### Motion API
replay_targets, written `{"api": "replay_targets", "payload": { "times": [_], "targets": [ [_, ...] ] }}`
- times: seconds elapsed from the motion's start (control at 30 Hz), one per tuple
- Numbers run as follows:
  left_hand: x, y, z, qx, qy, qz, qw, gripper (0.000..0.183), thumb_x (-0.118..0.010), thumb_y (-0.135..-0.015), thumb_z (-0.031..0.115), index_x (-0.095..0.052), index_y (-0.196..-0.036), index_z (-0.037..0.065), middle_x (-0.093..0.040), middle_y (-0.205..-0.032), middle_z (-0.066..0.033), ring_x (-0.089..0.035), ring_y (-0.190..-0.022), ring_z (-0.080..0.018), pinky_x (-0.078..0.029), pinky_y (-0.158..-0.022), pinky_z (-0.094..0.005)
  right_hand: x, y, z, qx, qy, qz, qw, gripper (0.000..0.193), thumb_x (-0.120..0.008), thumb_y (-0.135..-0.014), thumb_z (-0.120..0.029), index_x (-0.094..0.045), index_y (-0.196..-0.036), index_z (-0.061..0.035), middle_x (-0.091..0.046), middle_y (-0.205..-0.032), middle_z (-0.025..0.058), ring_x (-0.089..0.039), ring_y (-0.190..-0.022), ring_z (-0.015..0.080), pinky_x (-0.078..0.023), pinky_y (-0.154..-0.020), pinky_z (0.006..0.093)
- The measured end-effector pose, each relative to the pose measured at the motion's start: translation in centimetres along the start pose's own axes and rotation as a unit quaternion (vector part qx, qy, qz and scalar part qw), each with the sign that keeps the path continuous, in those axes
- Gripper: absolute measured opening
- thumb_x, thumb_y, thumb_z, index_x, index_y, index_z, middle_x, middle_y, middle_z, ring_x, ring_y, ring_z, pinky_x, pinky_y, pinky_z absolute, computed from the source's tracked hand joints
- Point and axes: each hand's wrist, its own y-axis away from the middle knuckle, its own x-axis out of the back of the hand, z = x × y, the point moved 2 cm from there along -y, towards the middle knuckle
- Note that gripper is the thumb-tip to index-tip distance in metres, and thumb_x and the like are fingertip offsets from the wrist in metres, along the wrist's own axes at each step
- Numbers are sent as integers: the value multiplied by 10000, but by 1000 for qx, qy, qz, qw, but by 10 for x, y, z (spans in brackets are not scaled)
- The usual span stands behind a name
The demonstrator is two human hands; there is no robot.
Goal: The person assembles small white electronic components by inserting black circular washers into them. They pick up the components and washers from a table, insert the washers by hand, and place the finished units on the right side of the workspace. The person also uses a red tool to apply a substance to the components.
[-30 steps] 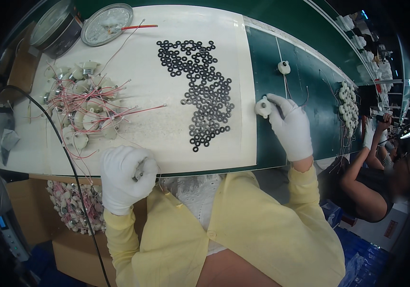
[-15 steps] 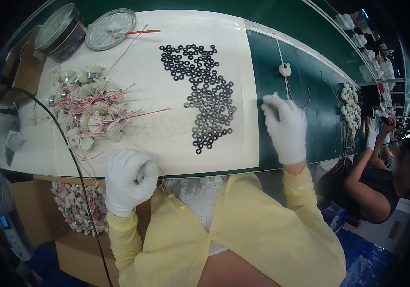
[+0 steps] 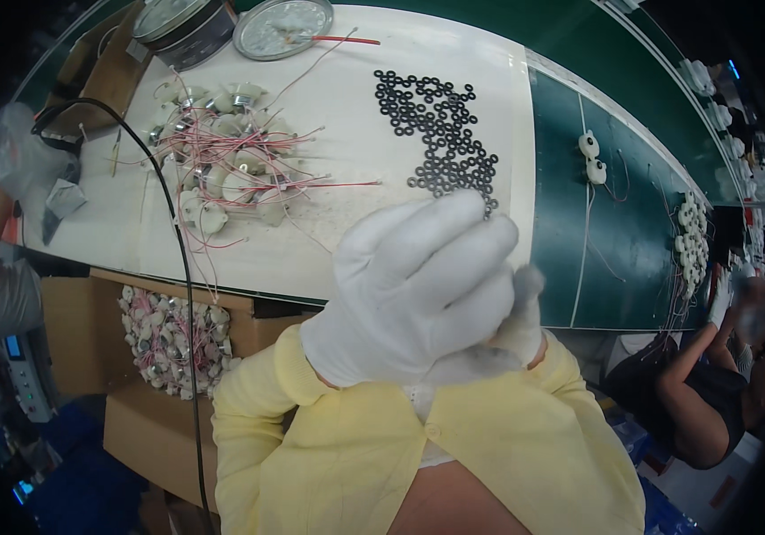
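My left hand, in a white glove, is raised in front of my chest over the table's near edge. Its fingers are curled in, and whatever they hold is hidden. Behind it and to the right, my right hand, also gloved, is blurred and mostly covered, so its fingers cannot be read. Beyond the hands, many small black rings lie spread on a white sheet. On the green mat to the right, two round white parts with black centres lie touching, with thin wires.
At left lies a heap of white parts with red wires. Behind it stand a tub and a lid with a red stick. An open carton holds more parts. A black cable crosses the left. A co-worker sits right.
My left hand has moved right and up to the middle. My right hand has come back from the green mat to join it. A second round white part now lies beside the first there.
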Motion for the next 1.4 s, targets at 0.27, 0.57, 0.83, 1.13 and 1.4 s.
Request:
{"api": "replay_targets", "payload": {
  "times": [0.27,0.57,0.83,1.13,1.4],
  "targets": [
    [54,52,-70,174,-258,-42,949,355,-724,-826,37,-682,-1173,103,-663,-1082,-101,-623,-915,-299,-497,-774,-404,63,21,-22,-62,16,87,994,787,-329,-1042,-647,-712,-883,22,-616,-647,37,-499,-519,102,-370,-496,247],
    [47,58,-79,128,-238,-105,957,365,-733,-799,-9,-672,-1147,83,-685,-1031,-106,-638,-793,-304,-511,-663,-399,82,4,-34,135,634,188,737,213,-757,-849,-171,-635,-929,-16,-700,-756,86,-637,-563,205,-485,-547,323],
    [42,55,-79,118,-177,-125,969,404,-703,-764,-65,-676,-1146,61,-699,-1075,-123,-662,-843,-314,-531,-679,-409,75,3,-24,64,380,111,916,185,-658,-964,-101,-625,-1073,45,-691,-817,53,-586,-640,58,-480,-583,228],
    [31,51,-85,57,-140,-101,983,489,-685,-685,9,-673,-1168,78,-692,-1057,-71,-655,-805,-262,-523,-621,-372,70,1,-29,42,412,123,902,200,-597,-990,-85,-619,-1129,57,-712,-872,56,-572,-664,45,-477,-596,217],
    [35,59,-88,82,-92,-68,990,347,-736,-731,29,-705,-1069,97,-680,-982,-58,-651,-797,-259,-509,-633,-391,70,-6,-28,154,481,63,861,210,-655,-905,-24,-640,-1114,-4,-711,-867,78,-633,-654,128,-495,-598,258]
  ]
}}
